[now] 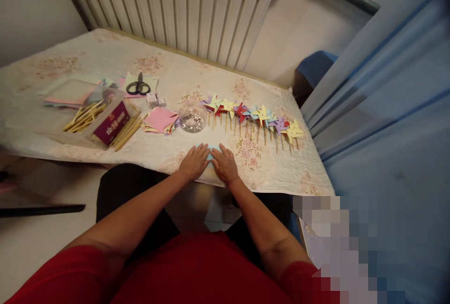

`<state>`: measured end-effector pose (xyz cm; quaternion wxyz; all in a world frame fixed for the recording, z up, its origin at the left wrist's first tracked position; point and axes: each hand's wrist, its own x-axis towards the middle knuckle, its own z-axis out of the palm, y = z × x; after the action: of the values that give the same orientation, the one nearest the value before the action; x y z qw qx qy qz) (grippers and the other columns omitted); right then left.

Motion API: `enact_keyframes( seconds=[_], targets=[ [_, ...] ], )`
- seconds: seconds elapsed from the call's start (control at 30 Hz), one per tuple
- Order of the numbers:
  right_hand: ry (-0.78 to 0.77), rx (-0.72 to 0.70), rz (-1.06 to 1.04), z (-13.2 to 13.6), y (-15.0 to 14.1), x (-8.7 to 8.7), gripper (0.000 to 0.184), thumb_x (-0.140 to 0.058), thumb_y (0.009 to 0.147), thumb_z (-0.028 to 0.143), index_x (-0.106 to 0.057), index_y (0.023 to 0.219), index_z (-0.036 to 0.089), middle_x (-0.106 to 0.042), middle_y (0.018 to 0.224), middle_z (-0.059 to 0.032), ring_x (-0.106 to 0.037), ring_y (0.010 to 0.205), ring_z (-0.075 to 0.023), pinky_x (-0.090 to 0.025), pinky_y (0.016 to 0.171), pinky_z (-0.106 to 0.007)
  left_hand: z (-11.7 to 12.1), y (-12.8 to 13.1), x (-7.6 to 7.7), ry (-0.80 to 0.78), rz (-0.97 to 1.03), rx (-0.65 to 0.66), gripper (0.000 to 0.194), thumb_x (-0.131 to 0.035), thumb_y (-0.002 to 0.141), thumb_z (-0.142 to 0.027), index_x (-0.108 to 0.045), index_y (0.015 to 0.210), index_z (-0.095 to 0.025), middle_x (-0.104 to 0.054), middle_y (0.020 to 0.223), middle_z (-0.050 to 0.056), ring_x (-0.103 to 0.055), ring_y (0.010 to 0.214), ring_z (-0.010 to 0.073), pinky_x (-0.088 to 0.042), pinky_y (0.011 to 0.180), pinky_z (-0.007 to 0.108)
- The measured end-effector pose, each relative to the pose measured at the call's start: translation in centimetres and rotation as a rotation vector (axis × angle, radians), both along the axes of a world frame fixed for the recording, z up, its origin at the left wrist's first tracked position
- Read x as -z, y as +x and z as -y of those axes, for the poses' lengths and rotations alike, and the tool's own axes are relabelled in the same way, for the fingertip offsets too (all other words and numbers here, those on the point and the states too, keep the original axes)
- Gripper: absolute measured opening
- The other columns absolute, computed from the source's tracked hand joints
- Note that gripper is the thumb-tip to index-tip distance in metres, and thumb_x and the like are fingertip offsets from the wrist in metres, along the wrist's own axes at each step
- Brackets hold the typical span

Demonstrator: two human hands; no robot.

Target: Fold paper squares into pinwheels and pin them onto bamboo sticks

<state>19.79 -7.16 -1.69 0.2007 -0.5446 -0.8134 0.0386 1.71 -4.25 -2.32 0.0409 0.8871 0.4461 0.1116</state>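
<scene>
Now resting left hand [194, 161] and right hand [225, 163], both unclenched and laid flat, over blue paper [210, 155] at the near edge of the bench [281, 172], nearer than the pinwheels [242, 112].

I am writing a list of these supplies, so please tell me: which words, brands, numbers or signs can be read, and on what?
No text is readable.
Purple label on the plastic box: pale characters, too blurred.
Small white boxes by the scissors: any print is too small.

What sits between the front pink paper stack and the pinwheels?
In the head view, a clear round tub of small metallic bits sits there.
</scene>
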Motion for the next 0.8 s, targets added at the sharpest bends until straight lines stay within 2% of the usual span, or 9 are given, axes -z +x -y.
enact_keyframes(
  seconds=[0.3, 0.57, 0.8],
  targets=[
    [-0.045, 0.099, 0.039, -0.2, -0.6, -0.3, 0.036, -0.046, 0.101, 0.032, -0.057, 0.134, 0.021, -0.056, 0.145, -0.0099, -0.035, 0.146, -0.0294, -0.027, 0.117, -0.054, 0.2, -0.4, -0.9, -0.062, -0.009, -0.019, 0.056, -0.032, 0.1, -0.04, -0.041, 0.151, -0.021, -0.034, 0.161, 0.011, -0.024, 0.151, 0.0267, -0.016, 0.122, 0.051],
    [-0.038, 0.158, 0.016, -0.3, -0.7, -0.1, 0.037, -0.046, 0.102, 0.033, -0.056, 0.135, 0.02, -0.055, 0.145, -0.0106, -0.035, 0.145, -0.0306, -0.026, 0.116, -0.056, 0.0, -1.1, -0.8, -0.073, -0.025, -0.083, 0.063, -0.034, 0.098, -0.048, -0.038, 0.152, -0.016, -0.027, 0.163, 0.014, -0.02, 0.152, 0.028, -0.013, 0.123, 0.051],
    [-0.029, 0.199, -0.064, -0.7, -0.4, 0.5, 0.033, -0.045, 0.102, 0.029, -0.059, 0.131, 0.022, -0.059, 0.142, -0.008, -0.038, 0.143, -0.0279, -0.028, 0.116, -0.052, 0.0, -1.8, -1.2, -0.091, -0.065, -0.103, 0.063, -0.032, 0.099, -0.046, -0.037, 0.153, -0.014, -0.025, 0.164, 0.014, -0.019, 0.153, 0.0283, -0.012, 0.122, 0.051]
  ],
)
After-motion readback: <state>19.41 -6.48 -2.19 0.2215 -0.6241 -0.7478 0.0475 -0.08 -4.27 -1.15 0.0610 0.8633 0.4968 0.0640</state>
